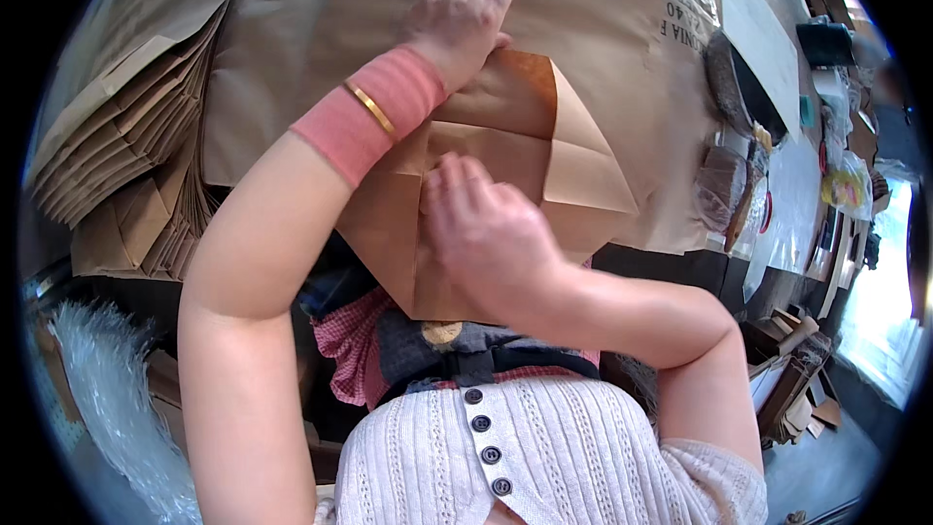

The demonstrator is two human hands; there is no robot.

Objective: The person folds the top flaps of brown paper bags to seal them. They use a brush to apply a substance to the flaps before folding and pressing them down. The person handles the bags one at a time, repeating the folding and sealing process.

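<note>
Before me a folded brown kraft paper sheet, with creased flaps forming an angular base like a paper bag's, lies on larger brown paper; its near edge reaches my waist. My left hand is closed at its far side, the curled fingers beside the top edge; what is inside them, if anything, is hidden. A pink wristband and a gold bangle circle that wrist. Slightly blurred, my right hand rests on the near left part of the folded paper, fingers stretched out together over a crease, holding nothing.
Fanned stacks of folded brown paper stand at the left. On the right are a dark oval container, clear plastic packets and white sheets. Shredded clear plastic lies low at the left, cardboard scraps at the lower right.
</note>
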